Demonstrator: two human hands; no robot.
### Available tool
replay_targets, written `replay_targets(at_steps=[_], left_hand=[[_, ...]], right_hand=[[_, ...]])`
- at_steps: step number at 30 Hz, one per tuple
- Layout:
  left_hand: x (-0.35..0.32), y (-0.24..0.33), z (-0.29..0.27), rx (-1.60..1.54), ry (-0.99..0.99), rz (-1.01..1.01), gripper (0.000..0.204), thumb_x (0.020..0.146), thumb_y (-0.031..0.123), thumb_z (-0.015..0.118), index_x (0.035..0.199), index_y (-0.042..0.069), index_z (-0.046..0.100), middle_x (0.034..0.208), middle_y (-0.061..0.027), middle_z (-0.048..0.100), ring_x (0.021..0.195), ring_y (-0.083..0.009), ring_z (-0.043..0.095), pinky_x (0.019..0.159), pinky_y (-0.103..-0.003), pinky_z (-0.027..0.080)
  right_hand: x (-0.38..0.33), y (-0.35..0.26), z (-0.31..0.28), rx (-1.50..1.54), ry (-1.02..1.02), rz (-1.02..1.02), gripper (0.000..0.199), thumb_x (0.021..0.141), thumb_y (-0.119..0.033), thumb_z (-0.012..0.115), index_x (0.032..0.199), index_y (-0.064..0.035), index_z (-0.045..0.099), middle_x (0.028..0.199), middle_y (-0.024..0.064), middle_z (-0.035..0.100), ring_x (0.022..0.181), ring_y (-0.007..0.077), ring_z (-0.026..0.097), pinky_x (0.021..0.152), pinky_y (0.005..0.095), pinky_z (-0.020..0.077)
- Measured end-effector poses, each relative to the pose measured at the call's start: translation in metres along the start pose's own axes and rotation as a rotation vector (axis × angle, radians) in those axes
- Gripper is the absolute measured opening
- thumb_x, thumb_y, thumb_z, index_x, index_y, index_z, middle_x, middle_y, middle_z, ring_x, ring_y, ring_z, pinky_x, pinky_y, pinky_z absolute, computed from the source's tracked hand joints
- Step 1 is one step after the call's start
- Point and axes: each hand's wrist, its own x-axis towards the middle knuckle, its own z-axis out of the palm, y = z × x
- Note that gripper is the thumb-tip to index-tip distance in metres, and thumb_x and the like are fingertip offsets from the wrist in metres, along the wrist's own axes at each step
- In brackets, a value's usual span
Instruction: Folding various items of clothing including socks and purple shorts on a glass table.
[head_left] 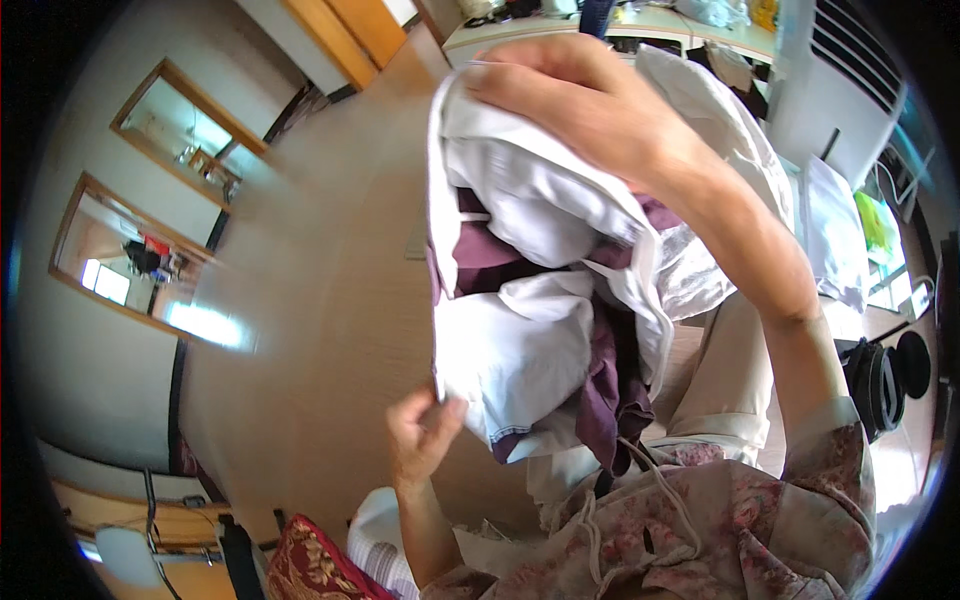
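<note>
A purple garment with white lining point(520, 345) hangs before me, its white-edged opening facing up so the inside shows. It looks like a pair of trousers, with white pocket bags and purple cloth inside. My right hand point(590, 105) is closed over the far edge of the opening, palm down. Down at the near left corner, my left hand point(425, 430) pinches the same edge between thumb and fingers. The garment's lower part is bunched and partly hidden behind the lining.
White cloth point(715, 140) lies beyond my right forearm. At the back stands a cluttered white table point(660, 25), with a white vented appliance point(840, 80) to its right. A red patterned cushion point(310, 565) is at lower left. Framed wall openings point(130, 260) line the far left.
</note>
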Motion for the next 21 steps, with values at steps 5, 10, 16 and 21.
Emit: replay_targets(at_steps=[5, 10, 16, 21], left_hand=[[-0.006, -0.028, 0.011, -0.181, -0.319, 0.324, 0.046, 0.074, 0.016, 0.085, 0.109, -0.005, 0.064, 0.101, -0.0072, 0.068, 0.095, -0.0151, 0.062, 0.087, -0.03, 0.046], [-0.015, 0.0, 0.009, -0.368, 0.101, 0.49, 0.044, 0.076, -0.001, 0.07, 0.117, -0.005, 0.055, 0.099, -0.0071, 0.063, 0.091, -0.0153, 0.061, 0.087, -0.03, 0.048], [0.022, 0.024, -0.037, -0.457, 0.655, 0.553, 0.024, 0.078, -0.006, 0.053, 0.101, -0.001, 0.054, 0.096, -0.0063, 0.057, 0.086, -0.0136, 0.056, 0.083, -0.032, 0.049], [0.059, 0.022, -0.107, -0.037, 0.942, 0.571, 0.015, 0.076, -0.003, 0.058, 0.091, -0.002, 0.059, 0.089, -0.0044, 0.058, 0.08, -0.0128, 0.054, 0.078, -0.027, 0.047]], right_hand=[[0.052, 0.028, 0.001, -0.15, -0.016, 0.257, 0.034, 0.097, -0.032, 0.056, 0.102, -0.0008, 0.069, 0.085, 0.0036, 0.067, 0.079, 0.0083, 0.059, 0.069, 0.026, 0.0495], [0.068, 0.052, 0.009, -0.006, -0.119, 0.339, 0.035, 0.093, -0.032, 0.063, 0.108, -0.0017, 0.068, 0.093, 0.0068, 0.069, 0.082, 0.0116, 0.063, 0.071, 0.0277, 0.0535], [0.054, 0.059, -0.005, 0.0, -0.181, 0.434, 0.066, 0.078, -0.048, 0.078, 0.119, 0.001, 0.062, 0.103, 0.0113, 0.068, 0.093, 0.02, 0.064, 0.085, 0.0323, 0.0513], [0.035, 0.063, -0.03, -0.549, -0.76, -0.087, 0.061, 0.069, -0.029, 0.077, 0.12, -0.0011, 0.061, 0.1, 0.0158, 0.069, 0.093, 0.0266, 0.067, 0.084, 0.0349, 0.0518]])
